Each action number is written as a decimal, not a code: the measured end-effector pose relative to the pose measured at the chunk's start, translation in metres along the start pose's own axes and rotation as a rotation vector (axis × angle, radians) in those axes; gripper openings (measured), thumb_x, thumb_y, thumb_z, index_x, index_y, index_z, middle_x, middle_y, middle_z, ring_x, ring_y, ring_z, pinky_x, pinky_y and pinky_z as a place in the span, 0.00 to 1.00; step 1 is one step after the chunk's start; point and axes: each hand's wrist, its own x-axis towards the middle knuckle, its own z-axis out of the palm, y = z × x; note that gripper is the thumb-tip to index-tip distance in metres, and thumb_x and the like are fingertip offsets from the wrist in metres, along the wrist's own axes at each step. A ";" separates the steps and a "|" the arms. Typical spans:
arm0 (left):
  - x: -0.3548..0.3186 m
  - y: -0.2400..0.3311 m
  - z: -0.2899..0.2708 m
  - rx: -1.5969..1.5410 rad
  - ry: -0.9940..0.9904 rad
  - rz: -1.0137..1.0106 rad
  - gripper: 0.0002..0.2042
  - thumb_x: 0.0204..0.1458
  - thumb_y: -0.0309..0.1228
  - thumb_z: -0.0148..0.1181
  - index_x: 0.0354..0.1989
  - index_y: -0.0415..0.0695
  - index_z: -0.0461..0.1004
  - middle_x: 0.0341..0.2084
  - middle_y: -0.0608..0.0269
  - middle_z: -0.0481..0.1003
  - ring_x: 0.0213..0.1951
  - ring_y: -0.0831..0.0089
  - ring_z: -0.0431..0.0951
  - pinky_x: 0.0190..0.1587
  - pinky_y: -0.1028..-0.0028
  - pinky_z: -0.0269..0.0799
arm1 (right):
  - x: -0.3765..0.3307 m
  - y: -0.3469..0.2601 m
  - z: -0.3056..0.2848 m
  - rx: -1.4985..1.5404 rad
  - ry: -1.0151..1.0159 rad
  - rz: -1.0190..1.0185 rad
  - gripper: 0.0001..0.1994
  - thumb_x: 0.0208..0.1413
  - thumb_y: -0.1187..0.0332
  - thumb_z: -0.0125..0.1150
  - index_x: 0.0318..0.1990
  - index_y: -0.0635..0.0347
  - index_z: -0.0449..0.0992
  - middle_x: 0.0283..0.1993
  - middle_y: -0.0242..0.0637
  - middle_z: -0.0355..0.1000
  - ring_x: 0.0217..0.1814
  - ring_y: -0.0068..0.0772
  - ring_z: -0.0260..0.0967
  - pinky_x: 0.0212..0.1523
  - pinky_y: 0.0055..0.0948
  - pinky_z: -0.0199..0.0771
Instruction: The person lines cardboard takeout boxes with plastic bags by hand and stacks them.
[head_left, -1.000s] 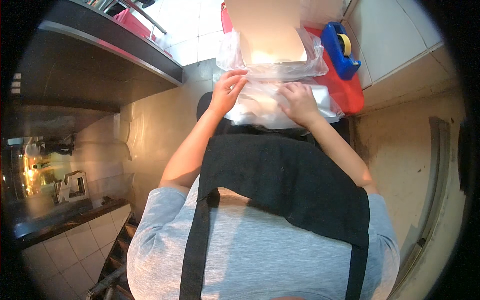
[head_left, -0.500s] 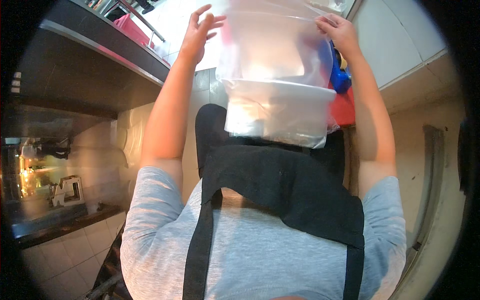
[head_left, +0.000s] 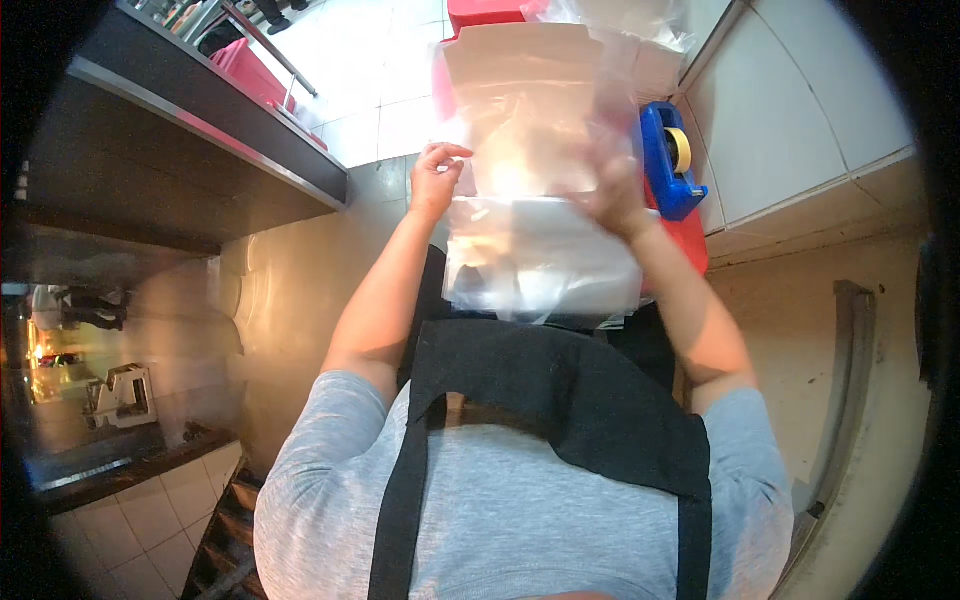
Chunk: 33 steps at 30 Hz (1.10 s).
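Note:
In front of me, a clear plastic bag [head_left: 535, 130] lies spread over a flat beige sheet [head_left: 525, 50] with notched upper corners. Nearer to me, a stack of clear plastic bags [head_left: 545, 265] rests across my lap. My left hand [head_left: 436, 182] is at the left edge of the upper bag, its fingers bent and closed near that edge. Motion blurs my right hand [head_left: 615, 198], which is over the right side where the upper bag meets the lap stack; its fingers cannot be made out.
A blue tape dispenser [head_left: 672, 165] with a yellow roll stands on a red surface [head_left: 688, 240] at the right. More crumpled clear plastic [head_left: 630, 18] lies at the far end. White tiled wall [head_left: 800, 110] bounds the right; a metal counter [head_left: 210, 130] runs along the left. A pink bin [head_left: 250, 75] stands beyond.
Both hands have come down toward me; the raised plastic has been lowered, uncovering the tape dispenser. The left hand's spread fingers have bent inward. The right hand has moved left and is blurred.

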 end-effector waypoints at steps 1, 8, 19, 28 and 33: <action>0.001 -0.001 0.001 -0.051 0.002 0.018 0.11 0.45 0.19 0.57 0.34 0.48 0.81 0.40 0.66 0.74 0.31 0.76 0.73 0.41 0.75 0.71 | -0.017 -0.018 0.009 0.020 -0.167 0.017 0.23 0.42 0.62 0.68 0.48 0.52 0.72 0.46 0.43 0.68 0.51 0.46 0.64 0.53 0.44 0.62; 0.002 0.015 -0.012 -0.021 0.030 -0.033 0.16 0.44 0.20 0.59 0.43 0.47 0.80 0.46 0.63 0.73 0.35 0.78 0.75 0.39 0.77 0.74 | -0.079 -0.062 0.015 0.080 -0.579 -0.212 0.08 0.42 0.62 0.64 0.30 0.50 0.78 0.33 0.30 0.70 0.44 0.38 0.67 0.47 0.39 0.62; 0.007 0.029 -0.026 -0.098 -0.233 -0.021 0.30 0.42 0.19 0.60 0.59 0.42 0.67 0.55 0.59 0.64 0.43 0.75 0.73 0.41 0.76 0.73 | -0.034 0.084 0.018 0.269 -0.145 0.930 0.11 0.48 0.69 0.63 0.41 0.57 0.78 0.38 0.32 0.70 0.34 0.22 0.65 0.38 0.21 0.67; 0.006 0.050 -0.039 -0.202 -0.332 0.024 0.43 0.35 0.14 0.61 0.67 0.44 0.55 0.65 0.55 0.49 0.45 0.69 0.74 0.40 0.72 0.78 | -0.017 0.098 0.026 0.139 -0.165 0.584 0.19 0.45 0.65 0.64 0.49 0.50 0.77 0.53 0.38 0.70 0.50 0.34 0.68 0.48 0.32 0.69; 0.005 0.041 -0.033 -0.134 -0.291 -0.029 0.44 0.35 0.13 0.61 0.67 0.44 0.54 0.64 0.56 0.49 0.45 0.69 0.74 0.40 0.72 0.78 | 0.000 0.077 0.030 -0.224 -0.161 0.538 0.21 0.43 0.64 0.67 0.49 0.53 0.77 0.56 0.37 0.68 0.56 0.42 0.63 0.53 0.40 0.65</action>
